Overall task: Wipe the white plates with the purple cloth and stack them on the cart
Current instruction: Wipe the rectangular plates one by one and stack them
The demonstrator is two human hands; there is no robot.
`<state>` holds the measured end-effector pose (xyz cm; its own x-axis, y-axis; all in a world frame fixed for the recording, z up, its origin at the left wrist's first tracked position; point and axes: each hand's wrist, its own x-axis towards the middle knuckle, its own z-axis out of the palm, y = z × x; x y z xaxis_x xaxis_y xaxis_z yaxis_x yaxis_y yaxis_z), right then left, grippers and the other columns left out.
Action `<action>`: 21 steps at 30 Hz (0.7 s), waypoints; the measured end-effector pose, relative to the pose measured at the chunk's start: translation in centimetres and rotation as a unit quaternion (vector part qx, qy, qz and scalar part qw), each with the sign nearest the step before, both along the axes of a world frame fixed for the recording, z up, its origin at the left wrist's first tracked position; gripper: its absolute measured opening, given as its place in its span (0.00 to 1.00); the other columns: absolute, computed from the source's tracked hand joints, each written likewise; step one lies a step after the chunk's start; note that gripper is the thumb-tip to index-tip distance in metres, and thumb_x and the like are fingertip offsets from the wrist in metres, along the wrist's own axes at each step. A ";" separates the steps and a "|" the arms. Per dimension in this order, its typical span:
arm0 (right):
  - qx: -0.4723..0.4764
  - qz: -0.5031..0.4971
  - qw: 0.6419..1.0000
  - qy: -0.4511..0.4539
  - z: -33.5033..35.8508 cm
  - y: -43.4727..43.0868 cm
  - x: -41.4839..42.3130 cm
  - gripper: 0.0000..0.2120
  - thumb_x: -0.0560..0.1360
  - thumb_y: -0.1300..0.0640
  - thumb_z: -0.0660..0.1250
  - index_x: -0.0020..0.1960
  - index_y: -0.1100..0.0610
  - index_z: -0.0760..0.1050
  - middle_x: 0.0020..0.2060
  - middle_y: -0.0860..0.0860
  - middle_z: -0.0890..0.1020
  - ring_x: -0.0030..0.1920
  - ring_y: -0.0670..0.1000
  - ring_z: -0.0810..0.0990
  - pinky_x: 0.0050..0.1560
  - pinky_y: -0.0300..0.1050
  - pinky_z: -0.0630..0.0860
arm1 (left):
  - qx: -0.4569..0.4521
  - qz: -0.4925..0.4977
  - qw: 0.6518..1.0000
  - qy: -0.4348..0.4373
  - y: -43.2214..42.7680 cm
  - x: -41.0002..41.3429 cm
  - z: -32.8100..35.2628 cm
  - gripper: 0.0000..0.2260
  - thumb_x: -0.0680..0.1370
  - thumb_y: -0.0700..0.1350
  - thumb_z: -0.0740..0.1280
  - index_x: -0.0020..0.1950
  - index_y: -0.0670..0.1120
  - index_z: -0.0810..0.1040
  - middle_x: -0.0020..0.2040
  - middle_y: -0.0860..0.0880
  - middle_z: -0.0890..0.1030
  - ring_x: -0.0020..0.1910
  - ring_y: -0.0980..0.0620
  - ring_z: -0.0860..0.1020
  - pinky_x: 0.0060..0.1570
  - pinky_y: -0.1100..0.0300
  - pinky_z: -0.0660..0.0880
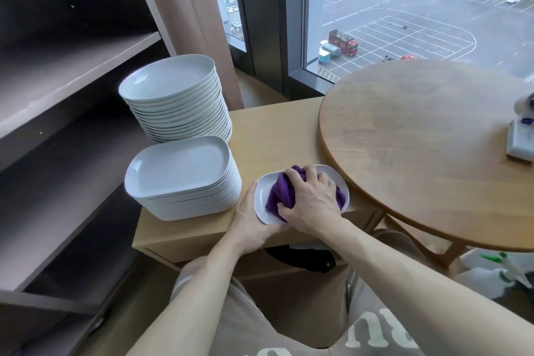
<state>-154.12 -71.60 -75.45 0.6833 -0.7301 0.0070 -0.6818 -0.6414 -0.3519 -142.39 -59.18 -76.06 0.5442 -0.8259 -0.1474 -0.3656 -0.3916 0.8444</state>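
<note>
one plate [261,197] and cloth [279,191] in hands [311,200]

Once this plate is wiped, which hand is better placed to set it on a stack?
Left. The left hand holds the plate by its rim, beside the near stack; the right hand grips the purple cloth.

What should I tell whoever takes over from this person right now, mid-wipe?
Left hand holds the near-left rim of one white plate at the front edge of the cart.
Right hand has its grip on the bunched purple cloth, pressed into that plate.
On the cart: near stack, with the taller far stack behind it. Which one is already wiped cannot be told.
Left: finish this plate, stack it, continue.
</note>
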 end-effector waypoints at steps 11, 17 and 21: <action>0.138 0.049 0.988 -0.054 2.8 -1.2 1.0 0.23 0.67 0.45 0.71 0.61 0.44 0.73 0.52 0.47 0.71 0.55 0.54 0.73 0.56 0.53 0.74 | 0.010 0.008 0.999 0.032 -0.1 0.0 0.8 0.47 0.59 0.47 0.84 0.75 0.54 0.67 0.64 0.52 0.79 0.64 0.49 0.77 0.64 0.46 0.75; 0.140 0.034 0.978 -0.149 4.2 -2.8 -3.3 0.25 0.63 0.39 0.68 0.60 0.38 0.73 0.50 0.40 0.71 0.52 0.47 0.76 0.52 0.45 0.75 | 0.033 0.011 0.998 0.047 0.3 0.4 0.4 0.54 0.62 0.51 0.84 0.81 0.58 0.57 0.74 0.56 0.69 0.72 0.53 0.68 0.72 0.51 0.68; 0.160 0.018 0.971 -0.174 3.9 -4.4 -7.1 0.27 0.61 0.40 0.67 0.60 0.35 0.73 0.52 0.36 0.71 0.54 0.37 0.73 0.49 0.33 0.70 | 0.054 0.012 0.998 0.040 0.4 0.4 0.3 0.55 0.62 0.55 0.83 0.82 0.59 0.54 0.77 0.58 0.63 0.75 0.57 0.63 0.75 0.56 0.62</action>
